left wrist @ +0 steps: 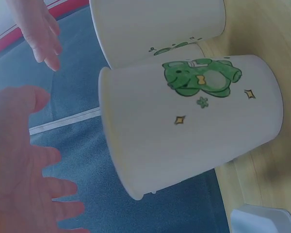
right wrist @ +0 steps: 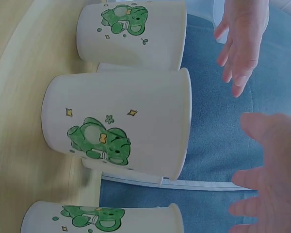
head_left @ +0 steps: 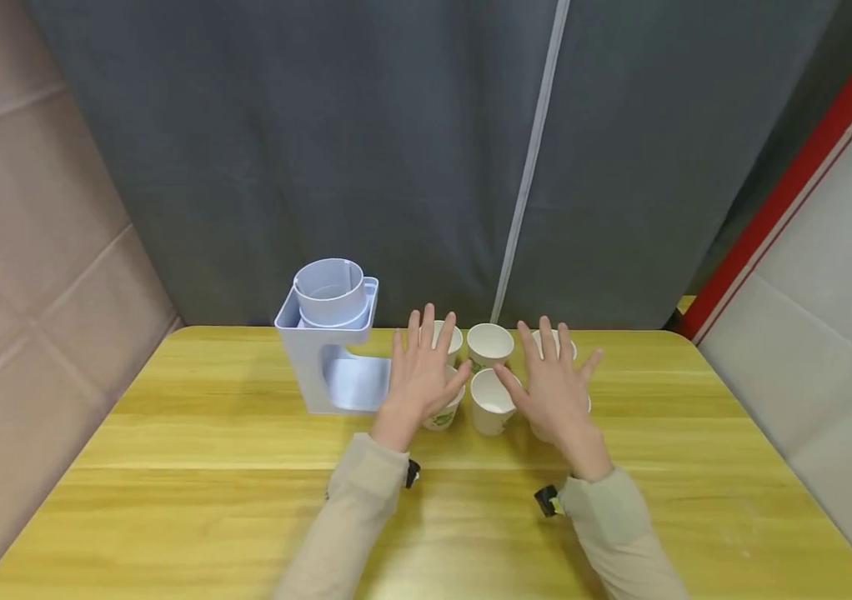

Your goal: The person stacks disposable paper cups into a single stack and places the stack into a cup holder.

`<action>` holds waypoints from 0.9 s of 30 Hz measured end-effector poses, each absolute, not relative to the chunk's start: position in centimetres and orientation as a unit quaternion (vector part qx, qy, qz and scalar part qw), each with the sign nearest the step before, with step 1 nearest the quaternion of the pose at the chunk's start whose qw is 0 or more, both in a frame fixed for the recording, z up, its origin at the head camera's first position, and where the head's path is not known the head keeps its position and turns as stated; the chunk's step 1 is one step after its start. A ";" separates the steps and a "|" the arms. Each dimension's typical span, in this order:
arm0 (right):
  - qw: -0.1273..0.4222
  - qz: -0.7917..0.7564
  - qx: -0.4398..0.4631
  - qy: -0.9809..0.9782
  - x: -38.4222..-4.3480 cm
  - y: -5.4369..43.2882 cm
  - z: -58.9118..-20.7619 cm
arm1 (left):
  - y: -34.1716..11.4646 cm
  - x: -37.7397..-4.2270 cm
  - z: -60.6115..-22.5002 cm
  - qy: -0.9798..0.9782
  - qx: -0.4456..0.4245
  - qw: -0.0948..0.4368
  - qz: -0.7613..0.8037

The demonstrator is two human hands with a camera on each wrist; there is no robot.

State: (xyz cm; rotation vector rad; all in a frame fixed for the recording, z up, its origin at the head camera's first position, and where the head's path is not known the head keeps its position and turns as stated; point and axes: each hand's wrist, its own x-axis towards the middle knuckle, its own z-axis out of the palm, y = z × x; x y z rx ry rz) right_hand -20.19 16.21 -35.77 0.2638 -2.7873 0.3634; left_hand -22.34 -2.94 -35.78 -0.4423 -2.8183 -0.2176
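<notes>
Several white paper cups with green bear prints stand upright in two rows on the table. A middle cup of the back row (head_left: 490, 342) and a middle cup of the front row (head_left: 490, 402) show between my hands. My left hand (head_left: 420, 375), fingers spread and palm down, hovers over the left cups (head_left: 439, 418) and partly hides them. Likewise spread, my right hand (head_left: 552, 392) is held over the right-hand cups and covers much of them. Both wrist views show the fingers beyond the rims of the nearest cups (left wrist: 194, 126) (right wrist: 116, 121), holding nothing.
Left of the cups stands a pale lavender plastic holder (head_left: 309, 367) with round containers (head_left: 330, 293) nested in its top. The wooden table (head_left: 208, 483) ends at a dark grey curtain (head_left: 336, 150). Light panels flank both sides.
</notes>
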 end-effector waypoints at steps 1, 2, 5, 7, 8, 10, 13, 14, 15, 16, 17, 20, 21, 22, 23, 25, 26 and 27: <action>0.161 0.129 0.095 -0.974 -20.2 16.3 -35.8 | -3.0 -22.3 -35.8 -0.976 -0.151 0.139 -0.075; 0.165 0.131 0.099 -0.973 -20.2 16.3 -35.8 | -3.0 -22.3 -35.8 -0.976 -0.149 0.138 -0.075; 0.173 0.150 0.113 -0.967 -20.3 16.3 -35.9 | -3.2 -22.2 -35.9 -0.976 -0.148 0.139 -0.081; 0.184 0.175 0.129 -0.958 -20.4 16.3 -36.0 | -3.4 -22.2 -35.9 -0.973 -0.155 0.141 -0.099; 0.191 0.190 0.140 -0.953 -20.4 16.3 -36.0 | -3.6 -22.1 -35.9 -0.969 -0.162 0.144 -0.115; 0.203 0.216 0.161 -0.941 -20.4 16.3 -36.0 | -4.0 -21.9 -36.0 -0.959 -0.184 0.153 -0.151; 0.218 0.248 0.185 -0.926 -20.4 16.4 -36.1 | -5.0 -21.5 -36.3 -0.934 -0.227 0.174 -0.214; 0.220 0.258 0.189 -0.921 -20.4 16.4 -36.1 | -5.4 -21.3 -36.4 -0.924 -0.241 0.186 -0.230; 0.220 0.267 0.191 -0.919 -20.3 16.4 -36.2 | -5.8 -21.2 -36.5 -0.915 -0.253 0.199 -0.244; 0.220 0.276 0.194 -0.915 -20.3 16.4 -36.2 | -6.3 -21.0 -36.6 -0.905 -0.263 0.212 -0.258; 0.219 0.286 0.196 -0.912 -20.2 16.4 -36.3 | -6.7 -20.8 -36.6 -0.896 -0.271 0.227 -0.269; 0.218 0.304 0.203 -0.905 -20.2 16.3 -36.5 | -8.2 -20.2 -36.7 -0.877 -0.280 0.253 -0.296; 0.218 0.308 0.206 -0.903 -20.2 16.3 -36.6 | -8.6 -19.9 -36.7 -0.874 -0.280 0.256 -0.304; 0.219 0.311 0.209 -0.901 -20.2 16.2 -36.6 | -9.1 -19.7 -36.7 -0.871 -0.279 0.257 -0.311; 0.219 0.314 0.211 -0.899 -20.2 16.2 -36.7 | -9.6 -19.5 -36.8 -0.870 -0.275 0.255 -0.320; 0.220 0.319 0.213 -0.897 -20.2 16.1 -36.8 | -10.5 -19.1 -37.0 -0.865 -0.269 0.252 -0.340; 0.220 0.320 0.215 -0.896 -20.2 16.1 -36.8 | -11.0 -18.9 -37.0 -0.863 -0.265 0.251 -0.349; 0.220 0.323 0.216 -0.895 -20.2 16.0 -36.9 | -11.5 -18.8 -37.1 -0.859 -0.263 0.250 -0.360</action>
